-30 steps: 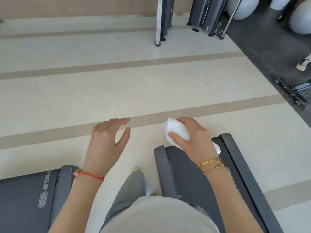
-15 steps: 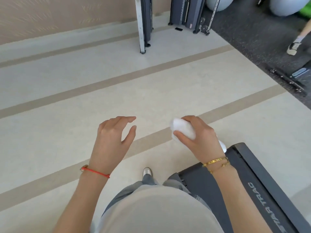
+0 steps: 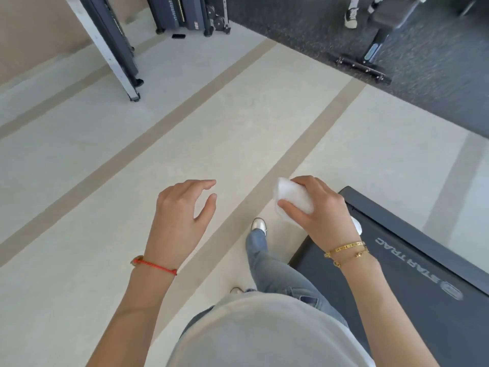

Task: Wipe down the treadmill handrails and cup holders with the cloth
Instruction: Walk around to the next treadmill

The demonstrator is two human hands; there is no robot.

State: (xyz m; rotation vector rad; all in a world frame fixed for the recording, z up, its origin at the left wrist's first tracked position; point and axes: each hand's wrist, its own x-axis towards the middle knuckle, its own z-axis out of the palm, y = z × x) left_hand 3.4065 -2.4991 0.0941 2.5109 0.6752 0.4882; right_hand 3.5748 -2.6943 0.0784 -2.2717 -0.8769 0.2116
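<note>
My right hand (image 3: pixel 317 210) grips a bunched white cloth (image 3: pixel 292 200), held in the air above the floor beside the rear corner of a dark treadmill deck (image 3: pixel 412 263) marked STAR TRAC. My left hand (image 3: pixel 182 215) hovers empty to the left with its fingers loosely spread and relaxed, a red string at the wrist. No handrail or cup holder is in view; only the treadmill's rear end shows at the lower right.
Pale floor with tan stripes (image 3: pixel 148 144) spreads ahead. Dark gym machine frames (image 3: pixel 116 49) stand at the top left. A dark rubber mat (image 3: pixel 304 25) with a bench base (image 3: pixel 362 67) lies at the top right, where another person's shoes (image 3: pixel 352 17) show. My own legs and shoe (image 3: pixel 258 225) are below.
The view has swung to the right and I have stepped along the floor. The left treadmill has left the view. Both hands keep their poses, the right still holding the cloth.
</note>
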